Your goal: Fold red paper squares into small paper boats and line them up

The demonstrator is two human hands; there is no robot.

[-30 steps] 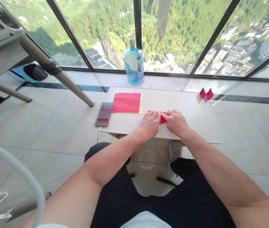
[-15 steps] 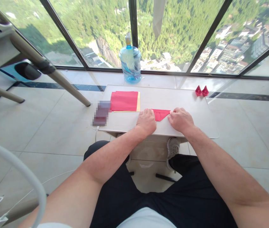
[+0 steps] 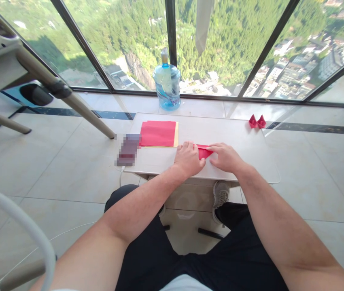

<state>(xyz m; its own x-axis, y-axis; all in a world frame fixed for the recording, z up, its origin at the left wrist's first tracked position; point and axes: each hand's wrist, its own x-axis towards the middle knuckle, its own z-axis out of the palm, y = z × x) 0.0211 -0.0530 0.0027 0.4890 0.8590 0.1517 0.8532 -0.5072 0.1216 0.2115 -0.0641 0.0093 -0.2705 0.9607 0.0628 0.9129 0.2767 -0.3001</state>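
1. Bright tiled room, black-framed windows [image 3: 220,44] behind, hillside and buildings outside; blue translucent water bottle [image 3: 167,89] on the floor by the glass.
2. Pale, smooth tabletop [image 3: 220,128], low, in front of the seated person's knees.
3. Folded red paper [image 3: 204,154] lies near the tabletop's front edge, between the two hands; left part covered, visible right end tapers to a slant, narrow folded band along the far edge.
4. Left hand [image 3: 188,158]: palm down over the paper's left part, fingers close together, thumb toward the right hand.
5. Right hand [image 3: 225,157]: fingertips on the far edge near the right corner, thumb apart from them on the near side. Too small and covered to tell if either hand truly pinches or just presses.
6. Handling, judged: very light, thin, bends easily, holds a crease, stiffer where layered; could slide on the smooth top or tear if yanked. Best hold: flat pressure on the layers, fingertips at the folded edge.
7. Materials: matte red sheets [image 3: 158,133] in a flat rectangular stack, yellow sheet [image 3: 176,136] peeking out along the right side; two small pointed red paper shapes [image 3: 261,122] at the far right corner.
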